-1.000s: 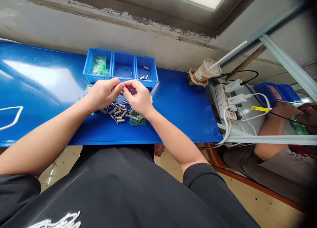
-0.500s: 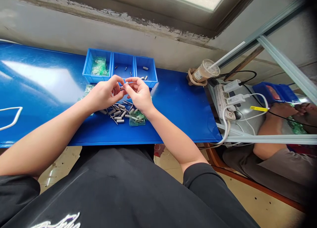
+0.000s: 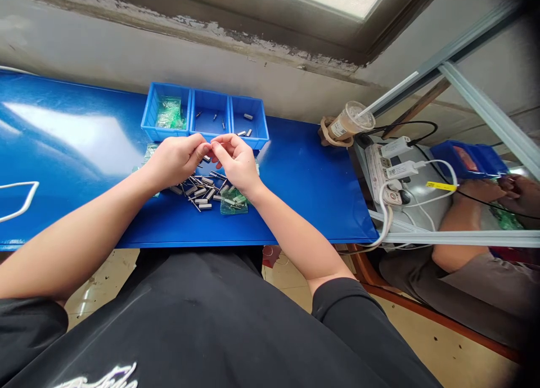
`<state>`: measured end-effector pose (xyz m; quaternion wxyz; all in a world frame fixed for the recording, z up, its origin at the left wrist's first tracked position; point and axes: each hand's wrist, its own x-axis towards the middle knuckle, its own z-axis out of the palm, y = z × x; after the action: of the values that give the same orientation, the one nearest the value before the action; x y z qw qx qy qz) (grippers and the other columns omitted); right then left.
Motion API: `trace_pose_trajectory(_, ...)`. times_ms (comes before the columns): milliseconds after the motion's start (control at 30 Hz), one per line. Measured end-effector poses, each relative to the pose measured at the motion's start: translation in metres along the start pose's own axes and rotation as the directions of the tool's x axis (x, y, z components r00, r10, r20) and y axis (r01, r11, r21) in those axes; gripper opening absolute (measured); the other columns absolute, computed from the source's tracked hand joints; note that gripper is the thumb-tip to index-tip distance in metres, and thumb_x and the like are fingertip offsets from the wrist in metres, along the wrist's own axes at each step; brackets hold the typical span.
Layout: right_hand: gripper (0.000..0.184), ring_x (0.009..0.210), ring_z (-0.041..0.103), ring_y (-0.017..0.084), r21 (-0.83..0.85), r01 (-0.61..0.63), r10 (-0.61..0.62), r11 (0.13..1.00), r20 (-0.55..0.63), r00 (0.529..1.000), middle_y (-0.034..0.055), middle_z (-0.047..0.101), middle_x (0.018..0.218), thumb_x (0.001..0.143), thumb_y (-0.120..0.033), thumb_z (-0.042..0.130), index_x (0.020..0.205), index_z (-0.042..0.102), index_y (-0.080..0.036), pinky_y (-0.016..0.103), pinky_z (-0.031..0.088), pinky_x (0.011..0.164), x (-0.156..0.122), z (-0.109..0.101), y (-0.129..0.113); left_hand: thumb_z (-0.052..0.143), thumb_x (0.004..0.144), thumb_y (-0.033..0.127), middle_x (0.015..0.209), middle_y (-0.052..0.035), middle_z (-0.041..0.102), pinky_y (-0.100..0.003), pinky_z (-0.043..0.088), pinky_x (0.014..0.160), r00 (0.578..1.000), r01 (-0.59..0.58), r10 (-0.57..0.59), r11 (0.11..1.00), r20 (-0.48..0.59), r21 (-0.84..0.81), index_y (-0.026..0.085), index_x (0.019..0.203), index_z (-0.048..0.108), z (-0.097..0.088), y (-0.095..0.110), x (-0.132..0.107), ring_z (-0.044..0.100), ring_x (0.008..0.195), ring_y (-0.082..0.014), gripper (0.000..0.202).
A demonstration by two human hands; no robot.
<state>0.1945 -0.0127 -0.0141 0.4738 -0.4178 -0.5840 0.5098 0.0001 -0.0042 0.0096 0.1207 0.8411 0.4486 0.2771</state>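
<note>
My left hand (image 3: 179,160) is closed, its thumb and forefinger pinched together over the table. Against those fingertips press the thumb and forefinger of my right hand (image 3: 236,162), also pinched. Whatever lies between the fingertips is hidden. Below both hands is a pile of small silver metal cylinders and thin pins (image 3: 202,192). At the pile's right edge lies a small green plastic bag (image 3: 234,202) with metal parts on or in it. More clear-green bags (image 3: 151,150) show partly behind my left wrist.
Three joined blue bins (image 3: 211,111) stand behind my hands, holding green bags, pins and cylinders. A drink cup (image 3: 342,126) sits in a cardboard holder at the back right. Beyond the table edge are a power strip (image 3: 382,168), cables, a metal frame and another person's arms (image 3: 458,213).
My left fingers have curled inward into a tighter pinch, and the hand has dropped slightly. The small object glimpsed between my fingertips is now covered. My right hand has barely shifted.
</note>
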Motion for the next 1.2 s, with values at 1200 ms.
trace_pose_trajectory(1200,0.052,0.065,0.066,0.010,0.221,-0.066,0.088,0.973,-0.092,0.992,-0.0056,0.067,0.070,0.084,-0.067,0.088,0.097,0.064,-0.023,0.023,0.054,0.061,0.002,0.005,-0.002,0.046,0.111,0.048,0.077,-0.0046,0.074,-0.029,0.046,0.064,0.998,-0.035,0.034,0.999,-0.045,-0.023,0.020,0.109,0.070,0.006,-0.005,-0.001,0.065,0.063,-0.0185,0.037)
